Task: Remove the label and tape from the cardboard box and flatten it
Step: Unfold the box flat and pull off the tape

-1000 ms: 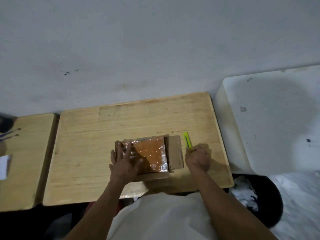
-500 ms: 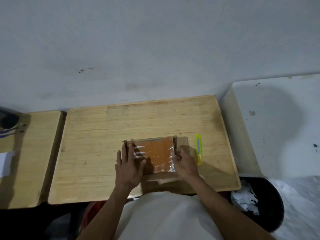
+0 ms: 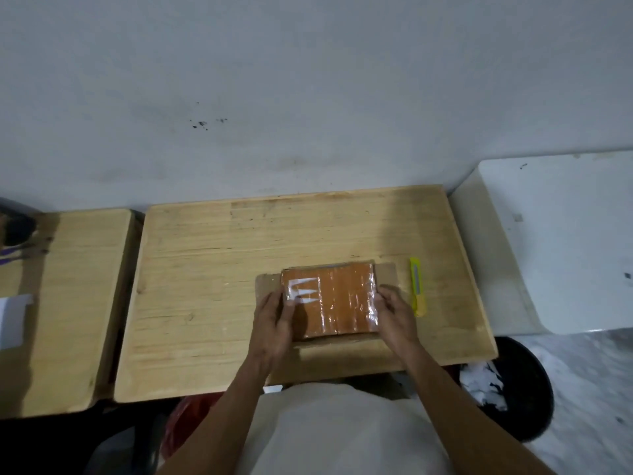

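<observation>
The box lies flat on the near half of the table, its long axis running left to right, parallel to the table's near edge. Glossy tape covers its orange top face; bare cardboard flaps project at the left and right ends. The left hand rests on the left end, fingers extended over the top edge, not clamped. The right hand presses against the right end, fingers loosely curled at the tape's edge; whether it pinches the tape cannot be told. A yellow knife lies just right of the box, pointing away from the person. A bin stands right of the table.
</observation>
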Demonstrator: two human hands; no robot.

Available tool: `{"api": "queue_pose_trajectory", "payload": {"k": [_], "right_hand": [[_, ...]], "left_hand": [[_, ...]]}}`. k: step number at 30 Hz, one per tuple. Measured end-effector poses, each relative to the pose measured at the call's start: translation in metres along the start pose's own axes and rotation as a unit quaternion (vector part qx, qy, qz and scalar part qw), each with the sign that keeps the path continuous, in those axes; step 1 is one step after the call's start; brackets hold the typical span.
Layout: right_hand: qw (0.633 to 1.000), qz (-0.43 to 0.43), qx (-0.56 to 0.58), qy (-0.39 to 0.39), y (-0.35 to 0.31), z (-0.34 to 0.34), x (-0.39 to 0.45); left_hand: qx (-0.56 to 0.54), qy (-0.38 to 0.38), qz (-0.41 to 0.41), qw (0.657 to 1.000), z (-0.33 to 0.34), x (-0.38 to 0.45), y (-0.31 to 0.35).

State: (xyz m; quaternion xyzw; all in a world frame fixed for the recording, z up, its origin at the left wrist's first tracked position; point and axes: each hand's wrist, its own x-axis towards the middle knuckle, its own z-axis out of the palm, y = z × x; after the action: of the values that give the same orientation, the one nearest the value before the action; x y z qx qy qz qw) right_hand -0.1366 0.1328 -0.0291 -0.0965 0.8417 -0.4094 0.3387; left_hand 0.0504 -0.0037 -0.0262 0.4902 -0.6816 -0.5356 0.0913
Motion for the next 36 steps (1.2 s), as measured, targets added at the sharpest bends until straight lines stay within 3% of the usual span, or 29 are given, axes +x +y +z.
{"api": "queue_pose_trajectory", "payload": {"k": [8, 16, 21, 27, 29, 33, 36], "right_hand": [[0.994, -0.063, 0.055, 0.063, -0.037, -0.005, 0.002], [0.994, -0.084, 0.070, -0.015, -0.076, -0.003, 0.058], [0.996, -0.051, 0.061, -0.029, -0.094, 0.013, 0.097], [0.998, -0.060, -0.021, -0.031, -0.079, 0.028, 0.124], [0.992, -0.097, -0.076, -0.025, -0.064, 0.030, 0.118], [0.953, -0.193, -0.234, -0.022, -0.023, 0.033, 0.107], [0.905, -0.244, -0.349, -0.021, 0.002, 0.033, 0.094]], "left_hand": [[-0.044, 0.051, -0.008, 0.998, -0.012, 0.016, 0.024], [-0.097, 0.094, -0.049, 0.990, -0.018, 0.066, 0.057], [-0.120, 0.101, -0.054, 0.986, -0.008, 0.100, 0.071], [-0.002, 0.054, -0.080, 0.995, 0.011, 0.108, 0.050], [0.064, 0.044, -0.029, 0.997, 0.014, 0.094, 0.042], [0.248, -0.013, 0.032, 0.968, 0.024, 0.075, 0.012], [0.352, -0.084, 0.030, 0.932, 0.026, 0.069, -0.009]]}}
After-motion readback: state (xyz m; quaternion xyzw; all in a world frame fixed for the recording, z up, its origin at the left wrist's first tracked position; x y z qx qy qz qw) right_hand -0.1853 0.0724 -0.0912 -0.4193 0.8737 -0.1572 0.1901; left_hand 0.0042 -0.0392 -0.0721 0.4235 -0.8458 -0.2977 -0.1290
